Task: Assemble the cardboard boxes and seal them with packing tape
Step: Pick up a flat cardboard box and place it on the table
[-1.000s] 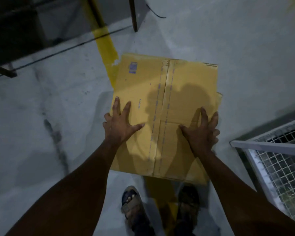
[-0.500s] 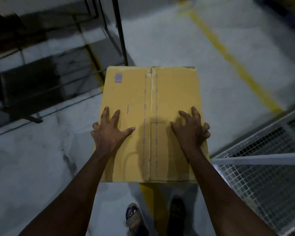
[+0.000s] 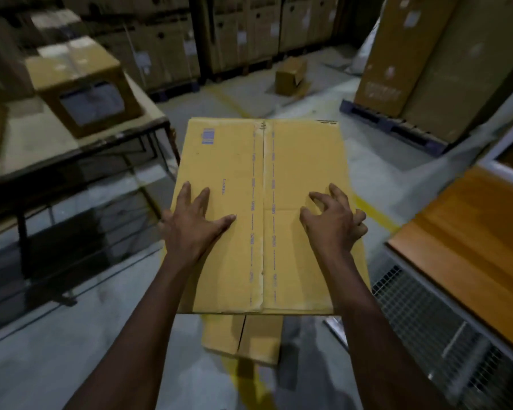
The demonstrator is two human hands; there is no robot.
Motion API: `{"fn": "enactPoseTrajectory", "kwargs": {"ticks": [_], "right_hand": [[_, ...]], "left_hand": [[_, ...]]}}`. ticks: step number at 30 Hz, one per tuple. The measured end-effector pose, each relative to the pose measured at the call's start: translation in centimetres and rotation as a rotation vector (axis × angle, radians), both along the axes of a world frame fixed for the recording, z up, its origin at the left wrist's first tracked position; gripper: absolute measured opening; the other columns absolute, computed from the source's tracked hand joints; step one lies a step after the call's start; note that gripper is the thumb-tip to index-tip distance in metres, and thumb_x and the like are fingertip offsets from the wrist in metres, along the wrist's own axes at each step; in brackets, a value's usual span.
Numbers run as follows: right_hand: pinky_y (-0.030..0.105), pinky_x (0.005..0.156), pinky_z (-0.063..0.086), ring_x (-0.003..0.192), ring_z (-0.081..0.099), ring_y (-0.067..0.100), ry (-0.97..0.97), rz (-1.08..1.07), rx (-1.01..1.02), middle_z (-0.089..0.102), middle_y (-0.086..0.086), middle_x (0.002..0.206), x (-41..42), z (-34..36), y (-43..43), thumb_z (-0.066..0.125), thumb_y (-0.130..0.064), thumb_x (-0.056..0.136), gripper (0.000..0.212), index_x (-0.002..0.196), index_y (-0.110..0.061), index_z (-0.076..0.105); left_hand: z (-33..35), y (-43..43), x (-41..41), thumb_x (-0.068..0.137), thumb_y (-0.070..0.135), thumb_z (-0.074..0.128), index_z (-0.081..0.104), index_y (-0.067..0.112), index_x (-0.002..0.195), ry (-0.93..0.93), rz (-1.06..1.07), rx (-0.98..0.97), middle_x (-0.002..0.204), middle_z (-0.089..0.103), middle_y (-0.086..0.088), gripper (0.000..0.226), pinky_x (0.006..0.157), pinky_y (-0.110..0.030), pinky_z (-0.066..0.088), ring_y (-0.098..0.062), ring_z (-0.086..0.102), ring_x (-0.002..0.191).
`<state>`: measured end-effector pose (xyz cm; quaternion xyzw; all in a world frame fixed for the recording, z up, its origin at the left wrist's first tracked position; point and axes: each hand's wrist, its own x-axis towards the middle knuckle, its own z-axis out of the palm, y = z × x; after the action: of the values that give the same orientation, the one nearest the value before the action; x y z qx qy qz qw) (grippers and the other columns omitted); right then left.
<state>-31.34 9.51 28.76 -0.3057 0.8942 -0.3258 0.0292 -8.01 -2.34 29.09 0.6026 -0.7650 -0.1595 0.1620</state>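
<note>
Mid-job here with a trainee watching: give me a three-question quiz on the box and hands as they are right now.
1. True or false: the flattened cardboard box is already opened into a cube.
2. Multiple choice: how does the left hand lie on it? A) flat, fingers spread B) clenched in a fist C) off the box entirely
3. Fill in: the right hand has its fingers ____ at the box's right edge.

Key: 1 false, it is flat, centre seam facing up. 2 A. 3 curled.
</note>
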Motion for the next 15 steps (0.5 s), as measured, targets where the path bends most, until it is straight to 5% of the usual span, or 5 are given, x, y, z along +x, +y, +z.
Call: {"fn": "enactPoseTrajectory", "kwargs": {"ticks": [7, 15], "right_hand": [[0.042, 0.092, 0.027, 0.12, 0.038, 0.032, 0.032, -0.104, -0.069, 0.04, -0.024, 0.148, -11.4, 6.7, 13.3, 0.065, -0.043, 0.075, 0.036, 0.111, -0.047, 0.067], [0.043, 0.09, 0.029, 0.117, 0.039, 0.031, -0.018, -0.239, 0.042, 0.041, -0.021, 0.148, -25.7, 6.5, 28.3, 0.064, -0.038, 0.073, 0.041, 0.113, -0.047, 0.066]], "left_hand": [[6.3, 11.3, -12.9, 0.067, 0.085, 0.059, 0.037, 0.045, 0.148, 0.049, -0.096, -0.047, 0.164, 0.01, 0.013, 0.094, 0.109, -0.058, 0.027, -0.042, 0.03, 0.137], [6.2, 23.6, -29.0, 0.072, 0.079, 0.059, 0.043, 0.046, 0.143, 0.022, -0.282, -0.004, 0.164, 0.015, 0.011, 0.08, 0.105, -0.052, 0.029, -0.04, 0.031, 0.134]]}}
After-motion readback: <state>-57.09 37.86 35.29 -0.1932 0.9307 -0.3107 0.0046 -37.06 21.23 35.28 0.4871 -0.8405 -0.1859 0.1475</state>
